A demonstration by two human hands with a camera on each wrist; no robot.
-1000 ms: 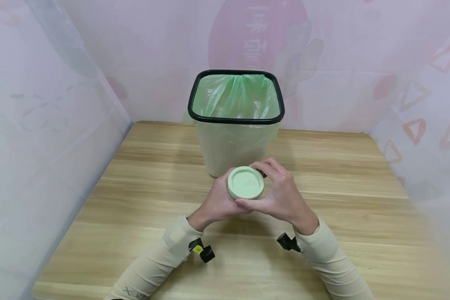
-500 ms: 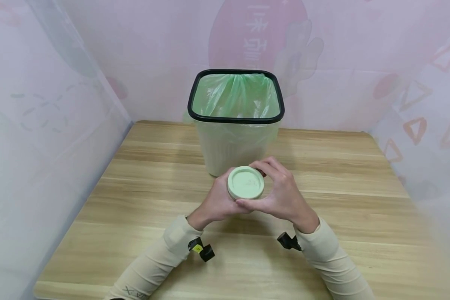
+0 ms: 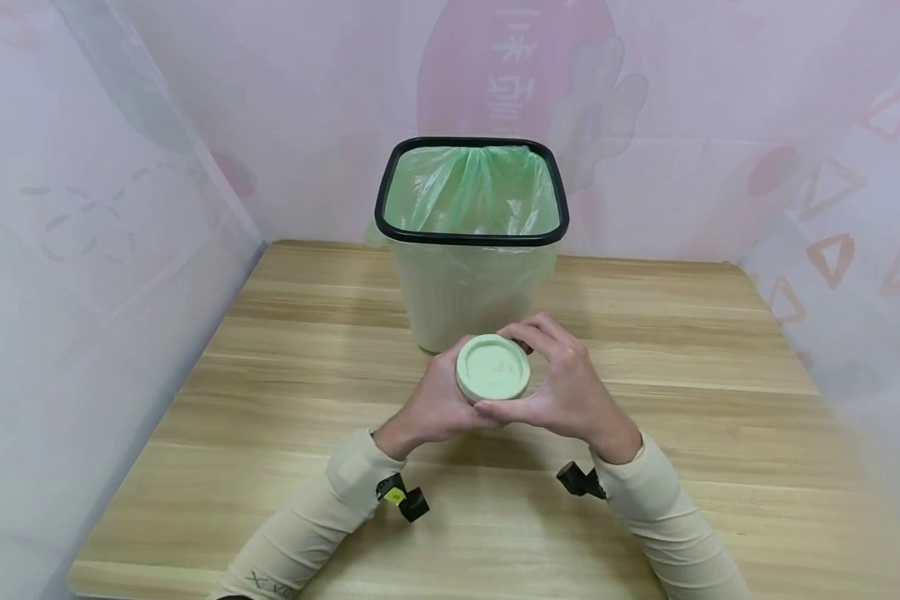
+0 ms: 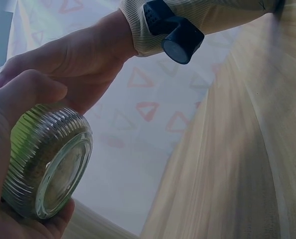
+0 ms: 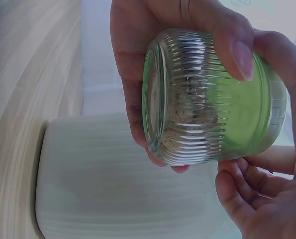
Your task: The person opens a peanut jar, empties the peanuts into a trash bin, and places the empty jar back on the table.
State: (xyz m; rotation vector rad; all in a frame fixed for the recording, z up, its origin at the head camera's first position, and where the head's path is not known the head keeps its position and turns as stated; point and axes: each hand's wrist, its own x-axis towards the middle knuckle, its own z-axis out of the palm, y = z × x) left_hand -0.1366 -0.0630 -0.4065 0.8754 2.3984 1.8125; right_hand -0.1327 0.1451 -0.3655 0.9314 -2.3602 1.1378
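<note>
Both hands hold a small ribbed glass jar (image 5: 188, 104) with a pale green lid (image 3: 492, 367), above the table in front of the bin. My left hand (image 3: 444, 398) grips the jar's glass body from the left; in the right wrist view its thumb lies over the ribs. My right hand (image 3: 564, 379) holds the lid's rim between thumb and fingers. Through the glass, brownish crumbly contents show near the base, with green toward the lid. The jar is tilted in the left wrist view, its clear glass base (image 4: 66, 174) showing.
A pale bin (image 3: 468, 292) with a black rim and a green plastic liner (image 3: 472, 192) stands just behind the hands on the wooden table (image 3: 270, 400). Printed fabric walls (image 3: 307, 100) rise at the back and both sides.
The hands keep their hold on the jar and lid almost unmoved. The lid has shifted very slightly to the right and down in the head view.
</note>
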